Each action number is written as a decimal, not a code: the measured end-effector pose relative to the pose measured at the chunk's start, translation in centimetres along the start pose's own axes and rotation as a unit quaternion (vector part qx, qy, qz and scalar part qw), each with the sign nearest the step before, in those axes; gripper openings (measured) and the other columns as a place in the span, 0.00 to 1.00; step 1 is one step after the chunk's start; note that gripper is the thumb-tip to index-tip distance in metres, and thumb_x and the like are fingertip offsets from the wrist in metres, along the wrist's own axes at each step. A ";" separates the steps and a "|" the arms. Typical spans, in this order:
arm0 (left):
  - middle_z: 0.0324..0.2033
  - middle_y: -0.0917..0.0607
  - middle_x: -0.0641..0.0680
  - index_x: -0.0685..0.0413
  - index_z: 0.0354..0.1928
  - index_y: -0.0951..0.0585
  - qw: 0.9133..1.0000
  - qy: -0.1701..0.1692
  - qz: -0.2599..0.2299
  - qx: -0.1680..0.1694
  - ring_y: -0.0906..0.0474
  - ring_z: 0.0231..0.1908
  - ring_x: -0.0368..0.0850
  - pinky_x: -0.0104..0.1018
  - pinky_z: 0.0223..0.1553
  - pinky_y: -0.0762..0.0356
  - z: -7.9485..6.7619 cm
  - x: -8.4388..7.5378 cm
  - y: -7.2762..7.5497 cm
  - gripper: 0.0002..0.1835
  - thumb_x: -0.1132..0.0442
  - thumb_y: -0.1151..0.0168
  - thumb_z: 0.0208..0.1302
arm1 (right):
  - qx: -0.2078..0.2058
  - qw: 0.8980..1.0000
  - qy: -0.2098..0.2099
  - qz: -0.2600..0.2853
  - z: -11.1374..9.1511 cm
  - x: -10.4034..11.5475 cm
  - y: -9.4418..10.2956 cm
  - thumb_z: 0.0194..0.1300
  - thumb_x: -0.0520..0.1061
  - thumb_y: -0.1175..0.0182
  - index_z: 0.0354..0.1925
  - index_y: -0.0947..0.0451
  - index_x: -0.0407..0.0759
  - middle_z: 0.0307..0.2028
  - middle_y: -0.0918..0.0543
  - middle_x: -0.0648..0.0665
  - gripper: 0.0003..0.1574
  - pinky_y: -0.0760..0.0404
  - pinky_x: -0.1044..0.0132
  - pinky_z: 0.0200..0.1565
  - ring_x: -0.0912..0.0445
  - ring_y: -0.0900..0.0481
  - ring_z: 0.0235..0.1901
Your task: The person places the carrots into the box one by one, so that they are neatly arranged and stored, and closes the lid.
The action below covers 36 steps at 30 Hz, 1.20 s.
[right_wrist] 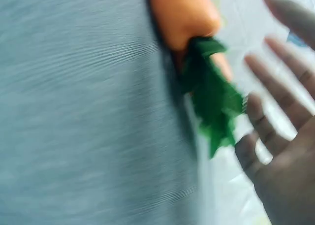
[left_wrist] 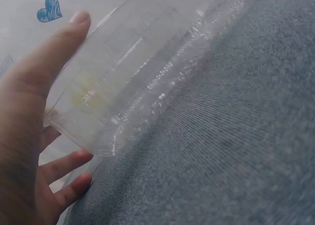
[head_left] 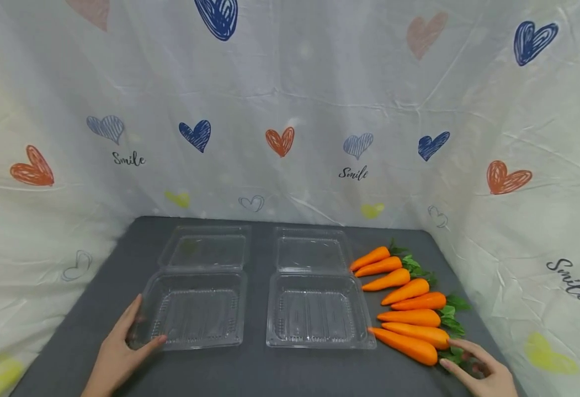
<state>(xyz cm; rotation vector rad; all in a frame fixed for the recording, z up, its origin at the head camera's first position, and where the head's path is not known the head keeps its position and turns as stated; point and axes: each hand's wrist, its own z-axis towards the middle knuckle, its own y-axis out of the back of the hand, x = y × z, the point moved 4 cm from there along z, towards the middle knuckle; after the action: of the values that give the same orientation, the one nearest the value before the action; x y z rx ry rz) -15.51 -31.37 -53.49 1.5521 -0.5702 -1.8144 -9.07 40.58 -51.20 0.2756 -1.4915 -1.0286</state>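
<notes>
Two clear plastic clamshell containers lie side by side, lids folded back: the left container [head_left: 195, 347] and the right container [head_left: 322, 344]. My left hand [head_left: 118, 347] spans the near left corner of the left container, thumb by its front rim and fingers along its side. In the left wrist view, thumb and fingers are spread around the container's corner [left_wrist: 110, 146]. At the right lies a column of several orange carrots with green leaves. My right hand [head_left: 485, 369] is beside the leaves of the nearest carrot [head_left: 411, 348], fingers spread; in the right wrist view those leaves [right_wrist: 214, 97] sit close to its fingertips.
A dark grey cloth-covered table [head_left: 255, 375] holds everything. A pale curtain [head_left: 280, 182] printed with hearts and "Smile" hangs behind it and along both sides. The carrots' tips point left, the nearest one reaching the right container's front corner.
</notes>
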 end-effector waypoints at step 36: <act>0.72 0.28 0.59 0.40 0.87 0.48 1.000 -0.016 -0.019 -0.009 0.41 0.49 0.12 0.18 0.40 0.35 -0.4 0.3 0.1 0.64 0.52 0.15 0.54 | 0.123 0.992 -0.035 -0.007 -0.4 -1.1 -3.9 0.53 0.68 0.20 0.71 0.20 0.49 0.64 0.15 0.47 0.52 0.28 0.61 0.48 0.62 0.29 0.50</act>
<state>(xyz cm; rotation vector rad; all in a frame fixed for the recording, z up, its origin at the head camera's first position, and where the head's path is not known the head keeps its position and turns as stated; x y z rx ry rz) -15.09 -31.62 -53.68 1.5344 -0.5412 -1.8697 -10.00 38.91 -54.80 0.4293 -1.6844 -0.8715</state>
